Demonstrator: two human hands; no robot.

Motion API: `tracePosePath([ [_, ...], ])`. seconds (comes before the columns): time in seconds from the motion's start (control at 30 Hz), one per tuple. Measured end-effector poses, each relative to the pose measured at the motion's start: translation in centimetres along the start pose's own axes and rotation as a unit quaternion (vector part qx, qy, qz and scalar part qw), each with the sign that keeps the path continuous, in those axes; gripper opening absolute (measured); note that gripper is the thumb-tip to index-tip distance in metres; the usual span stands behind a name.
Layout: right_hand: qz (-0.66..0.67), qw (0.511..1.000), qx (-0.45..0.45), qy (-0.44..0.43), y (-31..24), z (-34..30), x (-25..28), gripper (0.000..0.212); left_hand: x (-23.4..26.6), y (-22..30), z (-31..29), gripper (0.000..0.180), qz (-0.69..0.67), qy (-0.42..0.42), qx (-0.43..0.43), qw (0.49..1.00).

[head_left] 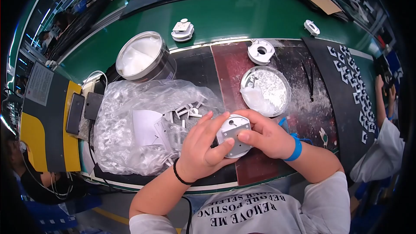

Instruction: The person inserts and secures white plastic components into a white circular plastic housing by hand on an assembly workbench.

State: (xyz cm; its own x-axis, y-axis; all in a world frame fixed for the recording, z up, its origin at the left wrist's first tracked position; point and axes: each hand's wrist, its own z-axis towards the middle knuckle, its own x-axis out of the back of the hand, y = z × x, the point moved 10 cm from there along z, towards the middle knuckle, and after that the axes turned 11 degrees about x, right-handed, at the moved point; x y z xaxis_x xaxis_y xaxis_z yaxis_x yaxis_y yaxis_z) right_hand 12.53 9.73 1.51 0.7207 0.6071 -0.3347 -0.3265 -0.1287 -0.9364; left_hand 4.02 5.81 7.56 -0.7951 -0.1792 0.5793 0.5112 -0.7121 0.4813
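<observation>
Between both hands sits a round white plastic housing [232,123] with a grey metal plate [241,146] on its face. My left hand [203,147] wraps its left side, the thumb lying on the plate's edge. From the right, my right hand [266,136] grips the rim and presses its thumb onto the plate. Close to my left fingers, small white plastic parts [190,110] spill from a clear plastic bag [117,125]. Beyond my right hand stands a round dish [286,84] of white grease-like material, with another white ring-shaped housing [261,52] behind it.
A metal tin [162,67] with white contents stands behind the bag. A stacked white assembly [182,31] rests on the green table. Black tweezers [310,80] lie right of the dish. Rows of small parts cover a black mat [333,91]. A yellow-grey machine [34,125] flanks the left; another person's arm [381,99] shows at right.
</observation>
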Motion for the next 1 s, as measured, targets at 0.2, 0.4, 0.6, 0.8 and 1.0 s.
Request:
tracePosePath([
  [0.2,-0.007,1.0,-0.002,0.003,-0.2,0.4,0.0,0.047,0.3,-0.3,0.1,0.078,0.015,-0.01,0.002,1.0],
  [0.4,-0.436,0.887,0.15,-0.017,-2.2,1.6,-0.1,0.033,6.6,-5.6,0.1,0.086,-0.134,0.184,0.089,0.97],
  [0.6,-0.663,0.68,0.303,-0.074,-0.5,3.7,-6.7,0.025,6.4,-6.3,-0.1,0.083,-0.096,0.186,0.112,0.971],
  [0.8,-0.61,0.762,0.216,-0.031,2.3,7.2,-3.2,0.018,5.7,-6.2,0.0,0.08,-0.092,0.17,0.126,0.973],
  [1.0,-0.601,0.757,0.252,-0.057,1.6,5.5,-3.8,0.019,5.2,-6.2,-0.1,0.079,-0.058,0.154,0.134,0.977],
])
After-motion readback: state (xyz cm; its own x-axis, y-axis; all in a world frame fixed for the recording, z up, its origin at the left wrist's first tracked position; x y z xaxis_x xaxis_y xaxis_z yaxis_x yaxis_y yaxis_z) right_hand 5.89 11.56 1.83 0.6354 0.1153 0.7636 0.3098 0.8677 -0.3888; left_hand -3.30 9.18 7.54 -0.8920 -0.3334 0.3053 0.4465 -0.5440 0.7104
